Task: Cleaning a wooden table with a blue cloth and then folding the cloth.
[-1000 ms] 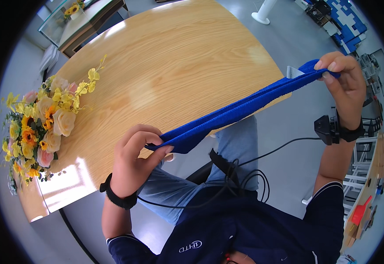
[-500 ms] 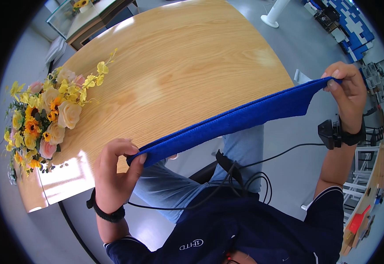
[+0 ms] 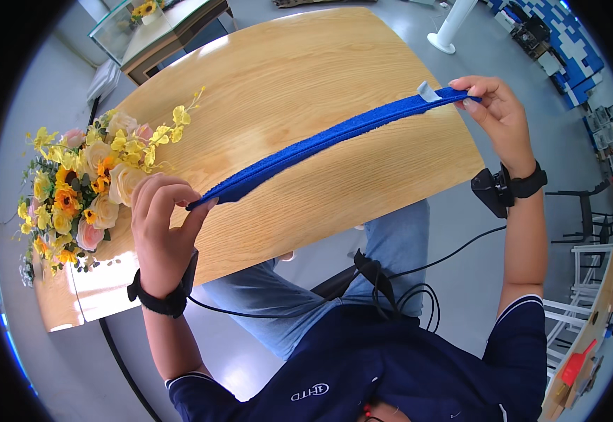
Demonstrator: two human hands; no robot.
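A blue cloth [image 3: 327, 138], folded into a long narrow band, stretches between my two hands above the wooden table [image 3: 285, 77]. My left hand [image 3: 164, 228] pinches its left end between thumb and fingers. At the far right, my right hand [image 3: 496, 119] pinches the other end, held farther from me than the left one. A small pale tag [image 3: 428, 92] sticks up from the cloth's edge close to my right fingers. The middle of the band bows slightly upward.
A bouquet of yellow, cream and pink flowers [image 3: 85, 186] stands on the table's left, beside my left hand. A black cable [image 3: 250, 316] runs from my left wrist across my lap. Behind the table is a glass-topped cabinet [image 3: 159, 46], with a white post [image 3: 453, 28] farther right.
Both hands have moved away from me, carrying the cloth out over the table. The cloth now looks narrower, and its pale tag shows on the upper edge.
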